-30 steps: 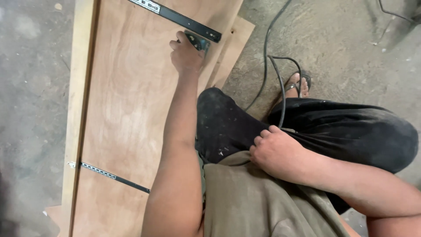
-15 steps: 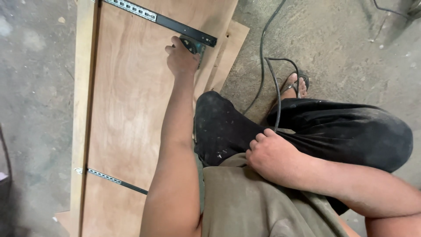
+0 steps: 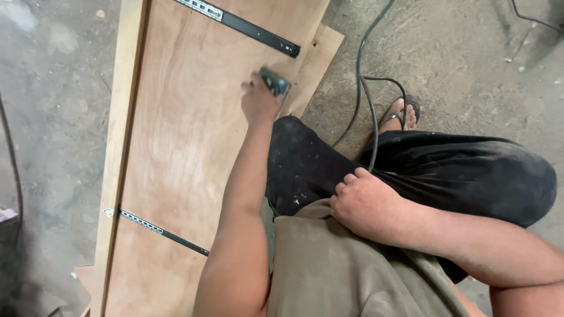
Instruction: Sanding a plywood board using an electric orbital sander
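Observation:
My left hand (image 3: 259,101) is stretched out over a large plywood panel (image 3: 182,135) and is closed around a small dark teal tool (image 3: 274,82). The tool sits a short way below a black and silver drawer slide rail (image 3: 247,26) fixed across the panel's far end. A second drawer slide rail (image 3: 158,232) crosses the panel nearer to me. My right hand (image 3: 367,202) rests with curled fingers on my knee in black trousers, and whether it holds anything is hidden.
A black cable (image 3: 367,88) loops over the concrete floor (image 3: 458,64) beside my sandalled foot (image 3: 399,114). A smaller plywood piece (image 3: 317,64) lies under the panel's right edge. Another dark cable (image 3: 14,158) runs along the left edge of view.
My left hand with the tool has pulled back from the far slide rail toward me, leaving a gap. My right hand stays on my knee.

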